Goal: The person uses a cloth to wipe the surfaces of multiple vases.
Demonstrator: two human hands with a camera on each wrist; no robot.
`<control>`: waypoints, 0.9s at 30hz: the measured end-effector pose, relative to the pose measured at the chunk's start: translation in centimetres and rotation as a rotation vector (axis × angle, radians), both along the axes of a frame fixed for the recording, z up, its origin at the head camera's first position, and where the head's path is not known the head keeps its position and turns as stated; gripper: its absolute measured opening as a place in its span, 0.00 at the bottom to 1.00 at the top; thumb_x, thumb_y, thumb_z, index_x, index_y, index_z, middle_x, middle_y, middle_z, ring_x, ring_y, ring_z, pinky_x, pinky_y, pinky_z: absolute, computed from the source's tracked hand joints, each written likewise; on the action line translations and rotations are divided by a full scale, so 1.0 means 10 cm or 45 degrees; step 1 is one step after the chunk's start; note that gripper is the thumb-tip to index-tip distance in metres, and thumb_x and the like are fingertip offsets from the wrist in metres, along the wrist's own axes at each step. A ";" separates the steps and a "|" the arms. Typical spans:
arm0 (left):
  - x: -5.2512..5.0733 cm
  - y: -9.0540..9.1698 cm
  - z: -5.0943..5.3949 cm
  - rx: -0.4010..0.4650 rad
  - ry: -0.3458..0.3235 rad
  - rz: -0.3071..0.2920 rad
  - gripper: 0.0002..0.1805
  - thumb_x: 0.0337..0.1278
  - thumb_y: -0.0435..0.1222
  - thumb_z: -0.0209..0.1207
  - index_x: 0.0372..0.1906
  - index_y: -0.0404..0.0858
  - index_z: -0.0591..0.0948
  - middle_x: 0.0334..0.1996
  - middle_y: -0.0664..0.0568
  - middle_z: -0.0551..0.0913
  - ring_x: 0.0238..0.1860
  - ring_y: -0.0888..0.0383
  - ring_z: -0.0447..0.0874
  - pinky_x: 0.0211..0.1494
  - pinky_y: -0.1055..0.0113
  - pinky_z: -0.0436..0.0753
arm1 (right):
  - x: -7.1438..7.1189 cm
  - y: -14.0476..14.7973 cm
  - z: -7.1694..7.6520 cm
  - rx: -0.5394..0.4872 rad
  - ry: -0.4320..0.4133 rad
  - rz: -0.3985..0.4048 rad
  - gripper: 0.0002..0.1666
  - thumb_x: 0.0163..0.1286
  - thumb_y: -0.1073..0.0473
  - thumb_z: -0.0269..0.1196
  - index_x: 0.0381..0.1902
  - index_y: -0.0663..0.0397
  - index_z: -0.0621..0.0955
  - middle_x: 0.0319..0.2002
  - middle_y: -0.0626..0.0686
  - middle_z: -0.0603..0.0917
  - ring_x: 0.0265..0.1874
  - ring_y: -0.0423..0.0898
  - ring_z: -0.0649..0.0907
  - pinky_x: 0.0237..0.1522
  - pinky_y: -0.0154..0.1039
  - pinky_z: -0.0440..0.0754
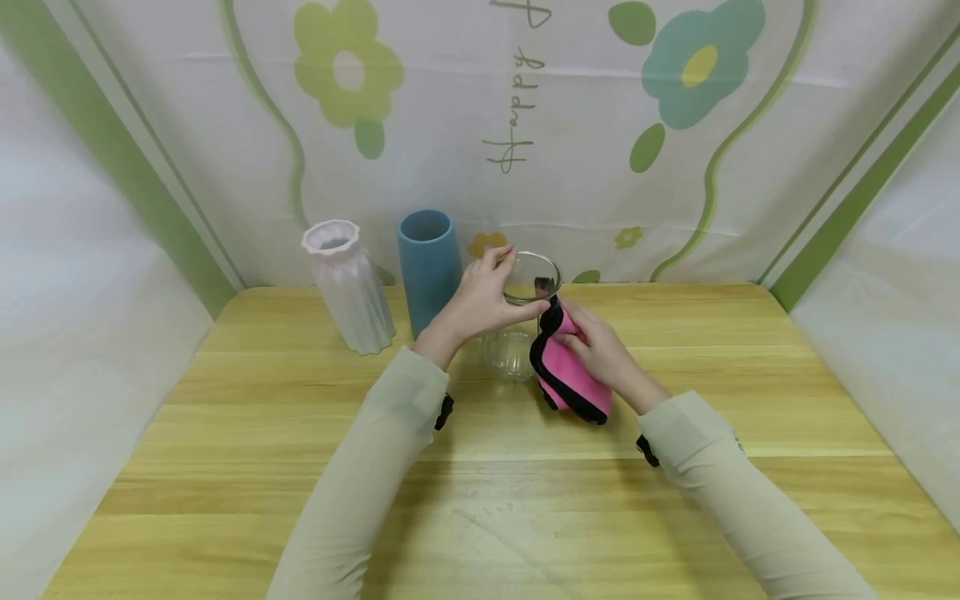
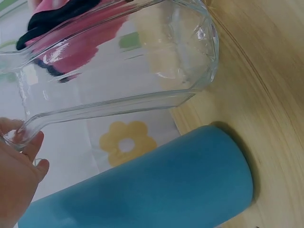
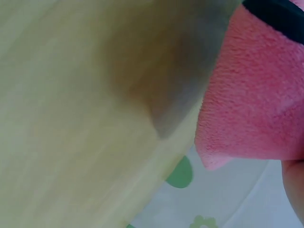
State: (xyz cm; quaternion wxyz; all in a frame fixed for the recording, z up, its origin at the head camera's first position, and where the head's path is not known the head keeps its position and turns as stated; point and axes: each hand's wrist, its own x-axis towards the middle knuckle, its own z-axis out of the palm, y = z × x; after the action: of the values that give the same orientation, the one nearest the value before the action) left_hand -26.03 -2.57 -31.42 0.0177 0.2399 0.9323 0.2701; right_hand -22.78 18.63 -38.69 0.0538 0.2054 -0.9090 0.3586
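A clear glass vase [image 1: 512,354] stands upright on the table between both hands. My left hand [image 1: 483,292] grips its flared neck near the rim, thumb towards me and fingers at the far side. In the left wrist view the ribbed glass body [image 2: 118,85] shows, with the fingers at its neck. My right hand [image 1: 600,346] holds a pink cloth [image 1: 573,375] with black edging at the vase's right side. Part of the cloth shows pink through the glass. The right wrist view has the fluffy cloth [image 3: 256,95] close up, and most of that hand is out of frame.
Just left of the glass vase stands a matte blue vase [image 1: 431,275], close to my left hand. Farther left is a white pleated vase [image 1: 348,292]. The wooden table [image 1: 480,517] ends at a flower-printed cloth backdrop [image 1: 450,100], with white side walls.
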 end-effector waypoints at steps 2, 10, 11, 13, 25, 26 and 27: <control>0.01 0.00 0.00 0.005 0.008 0.005 0.54 0.54 0.63 0.57 0.76 0.38 0.47 0.76 0.47 0.48 0.75 0.45 0.47 0.76 0.48 0.51 | 0.00 0.02 -0.05 0.035 -0.007 0.014 0.36 0.69 0.63 0.58 0.72 0.58 0.61 0.66 0.66 0.69 0.67 0.64 0.68 0.67 0.59 0.64; 0.02 0.02 0.00 0.086 -0.039 0.045 0.58 0.52 0.64 0.58 0.76 0.40 0.43 0.75 0.45 0.44 0.74 0.47 0.52 0.73 0.49 0.62 | 0.00 0.10 -0.22 0.164 -0.058 0.045 0.38 0.68 0.62 0.59 0.73 0.58 0.59 0.64 0.68 0.71 0.64 0.64 0.70 0.66 0.59 0.66; 0.02 0.03 0.00 0.087 -0.048 0.054 0.58 0.52 0.64 0.58 0.76 0.40 0.43 0.75 0.44 0.45 0.74 0.47 0.53 0.73 0.50 0.62 | 0.00 0.10 -0.22 0.169 -0.060 0.042 0.38 0.68 0.61 0.59 0.73 0.58 0.59 0.64 0.68 0.71 0.65 0.65 0.70 0.66 0.59 0.66; 0.03 0.03 0.00 0.082 -0.057 0.064 0.58 0.52 0.65 0.57 0.76 0.39 0.43 0.74 0.44 0.45 0.74 0.48 0.53 0.73 0.51 0.63 | 0.01 0.10 -0.21 0.173 -0.062 0.035 0.37 0.68 0.61 0.59 0.73 0.57 0.60 0.64 0.68 0.71 0.65 0.65 0.70 0.66 0.59 0.66; 0.05 0.01 0.05 0.126 -0.121 0.059 0.55 0.52 0.60 0.61 0.76 0.39 0.48 0.75 0.50 0.48 0.74 0.46 0.52 0.71 0.48 0.65 | 0.02 0.07 0.03 0.051 -0.028 0.008 0.36 0.70 0.66 0.56 0.73 0.56 0.59 0.68 0.66 0.67 0.67 0.63 0.67 0.67 0.58 0.65; 0.05 0.01 0.05 0.130 -0.126 0.052 0.54 0.53 0.59 0.61 0.76 0.39 0.47 0.75 0.50 0.48 0.74 0.46 0.52 0.71 0.49 0.64 | 0.02 0.06 0.07 0.034 -0.027 0.006 0.36 0.70 0.67 0.55 0.74 0.57 0.58 0.68 0.66 0.67 0.67 0.63 0.67 0.67 0.58 0.65; 0.05 0.01 0.05 0.130 -0.128 0.045 0.54 0.53 0.59 0.60 0.76 0.40 0.47 0.76 0.50 0.48 0.74 0.46 0.52 0.71 0.49 0.64 | 0.02 0.05 0.09 0.016 -0.022 0.006 0.36 0.70 0.67 0.55 0.74 0.57 0.58 0.69 0.66 0.66 0.68 0.63 0.67 0.67 0.58 0.65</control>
State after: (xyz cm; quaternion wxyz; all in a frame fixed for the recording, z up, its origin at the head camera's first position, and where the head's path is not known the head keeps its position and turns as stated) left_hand -25.56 -2.51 -30.89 0.0474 0.2100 0.9193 0.3294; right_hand -22.63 19.14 -37.74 0.0438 0.2049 -0.9112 0.3547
